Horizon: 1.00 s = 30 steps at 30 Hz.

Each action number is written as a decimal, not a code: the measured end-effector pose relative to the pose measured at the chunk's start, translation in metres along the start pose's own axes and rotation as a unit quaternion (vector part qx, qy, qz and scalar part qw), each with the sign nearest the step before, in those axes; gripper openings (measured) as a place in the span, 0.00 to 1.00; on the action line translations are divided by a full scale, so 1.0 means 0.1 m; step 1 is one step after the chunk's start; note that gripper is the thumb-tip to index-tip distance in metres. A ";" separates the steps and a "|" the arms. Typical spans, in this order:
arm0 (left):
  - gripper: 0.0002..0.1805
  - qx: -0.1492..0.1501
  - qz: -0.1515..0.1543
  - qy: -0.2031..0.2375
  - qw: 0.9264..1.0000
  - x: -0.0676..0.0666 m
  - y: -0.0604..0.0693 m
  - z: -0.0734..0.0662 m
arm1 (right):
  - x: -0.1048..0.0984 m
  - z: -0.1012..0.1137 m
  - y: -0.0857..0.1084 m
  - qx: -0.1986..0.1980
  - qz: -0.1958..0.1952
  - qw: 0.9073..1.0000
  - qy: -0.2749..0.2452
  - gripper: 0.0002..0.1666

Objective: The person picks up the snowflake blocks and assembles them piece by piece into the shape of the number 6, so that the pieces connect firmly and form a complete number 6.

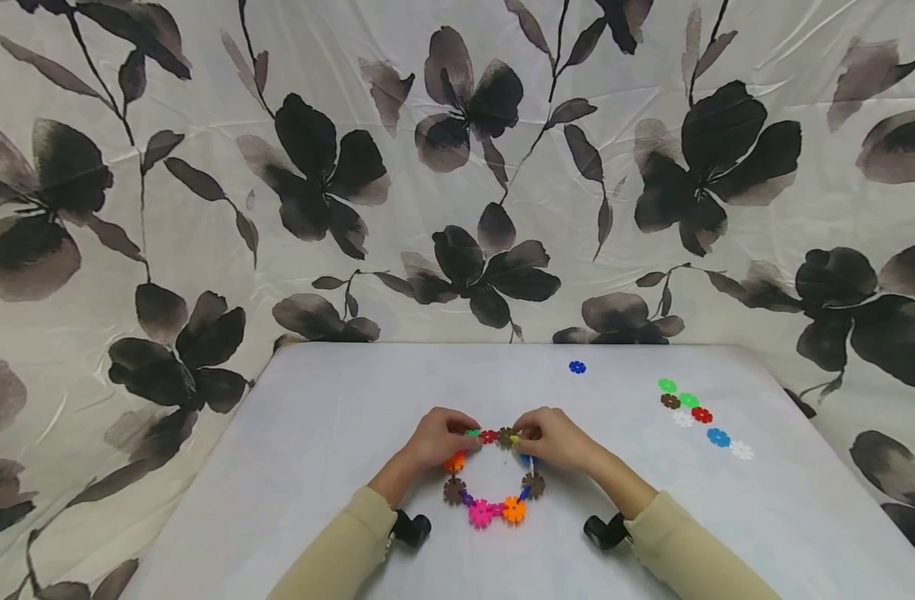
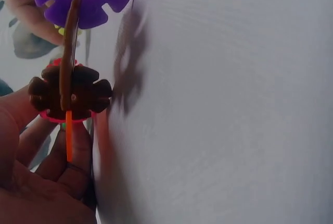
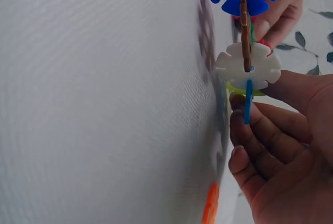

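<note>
Grey-flowered cloth backs a white tabletop bearing a near-round ring of notched, multicoloured plastic discs. At its twelve o'clock, a red notched disc and a brown notched disc sit side by side, nine-to-three; whether interlocked is unclear. The left hand, at eleven and nearer the red, pinches a green plastic disc; the right hand, at one, a yellow plastic disc.
</note>
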<state>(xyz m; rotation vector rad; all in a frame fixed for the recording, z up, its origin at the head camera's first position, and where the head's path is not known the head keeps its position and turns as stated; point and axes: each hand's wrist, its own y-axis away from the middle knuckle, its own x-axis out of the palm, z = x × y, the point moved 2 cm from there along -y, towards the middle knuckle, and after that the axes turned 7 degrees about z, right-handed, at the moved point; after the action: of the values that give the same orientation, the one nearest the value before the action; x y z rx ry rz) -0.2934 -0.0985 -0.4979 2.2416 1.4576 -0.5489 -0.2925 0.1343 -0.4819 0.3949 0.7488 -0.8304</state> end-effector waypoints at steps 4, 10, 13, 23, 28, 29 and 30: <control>0.12 -0.007 0.000 0.004 1.000 0.01 -0.01 -0.03 | 0.01 -0.02 -0.01 -0.004 -0.006 1.000 -0.014 0.14; 0.11 -0.008 -0.001 0.013 1.000 0.03 0.00 -0.08 | 0.03 -0.04 -0.03 -0.005 -0.008 1.000 -0.026 0.12; 0.11 -0.003 -0.001 0.017 1.000 0.03 0.00 -0.09 | 0.02 -0.03 -0.03 -0.007 -0.014 1.000 -0.026 0.12; 0.11 0.010 -0.001 0.009 1.000 0.04 -0.01 -0.06 | 0.07 -0.02 -0.08 -0.008 -0.011 0.999 -0.033 0.15; 0.11 0.011 -0.005 0.013 1.000 0.05 -0.01 -0.07 | 0.06 0.03 -0.10 -0.006 -0.016 1.000 -0.021 0.11; 0.11 0.013 -0.006 0.012 1.000 0.05 -0.01 -0.08 | 0.06 0.04 -0.10 -0.007 -0.016 1.000 -0.020 0.11; 0.11 0.014 -0.007 0.012 1.000 0.05 -0.01 -0.09 | 0.06 0.04 -0.11 -0.006 -0.016 1.000 -0.018 0.10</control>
<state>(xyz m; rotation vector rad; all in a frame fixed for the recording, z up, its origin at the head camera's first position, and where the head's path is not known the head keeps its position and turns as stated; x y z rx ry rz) -0.2910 -0.0895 -0.4936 2.2675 1.4880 -0.5515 -0.2963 0.1222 -0.4835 0.3576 0.7288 -0.8608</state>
